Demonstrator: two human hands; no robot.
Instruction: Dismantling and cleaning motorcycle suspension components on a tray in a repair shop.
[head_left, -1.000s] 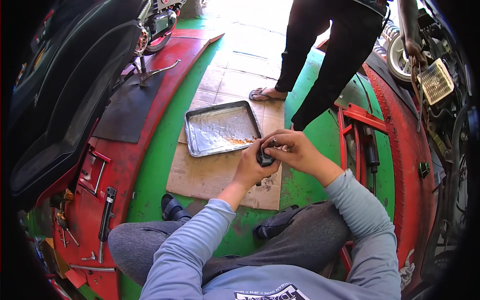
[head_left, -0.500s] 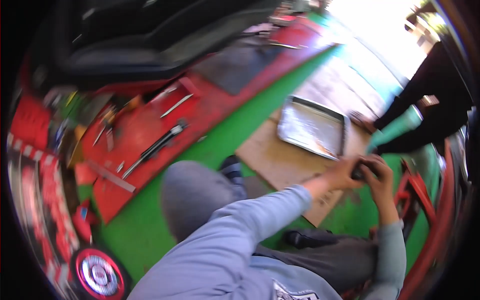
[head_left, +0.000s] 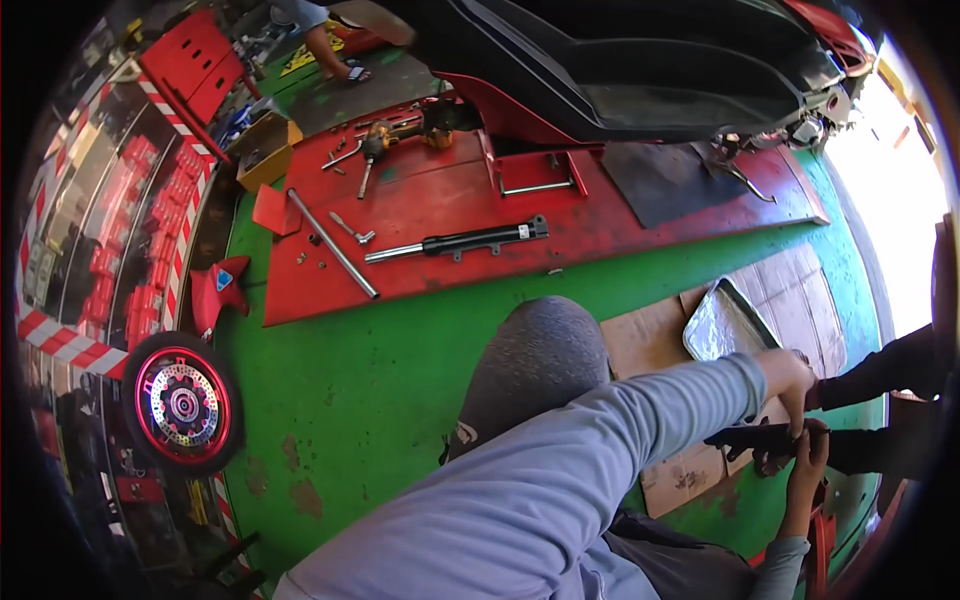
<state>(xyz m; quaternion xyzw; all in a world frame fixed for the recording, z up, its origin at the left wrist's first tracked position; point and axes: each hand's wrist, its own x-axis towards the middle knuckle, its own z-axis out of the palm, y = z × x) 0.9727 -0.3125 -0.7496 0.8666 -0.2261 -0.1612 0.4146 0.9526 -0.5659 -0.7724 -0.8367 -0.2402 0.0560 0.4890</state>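
Observation:
At the lower right, a black fork leg point(head_left: 752, 437), tube-shaped, lies level above the cardboard point(head_left: 690, 480). Reaching over from the left, my left hand point(head_left: 788, 375) points its fingers down and closes them at the leg's right part. My right hand point(head_left: 806, 462) comes up from below with fingers curled at the same place. My hands partly hide the leg's right end. Beside them are the dark sleeves point(head_left: 880, 375) of another person, whose hands are mostly hidden. A silver metal tray point(head_left: 735, 315) sits on the cardboard just beyond my left forearm.
A red lift platform point(head_left: 420, 285) carries another black fork leg point(head_left: 480, 240), a metal bar point(head_left: 335, 245), a power drill point(head_left: 372, 150) and a motorcycle point(head_left: 650, 80). A wheel point(head_left: 183, 405) stands at left by a shelf of red boxes point(head_left: 120, 235). Someone's leg point(head_left: 320, 45) shows far back.
My view has swung right, and the blur is gone. My hands, earlier together around a small dark thing, are now at the black fork leg. The other person's sleeves are lower, close to my hands.

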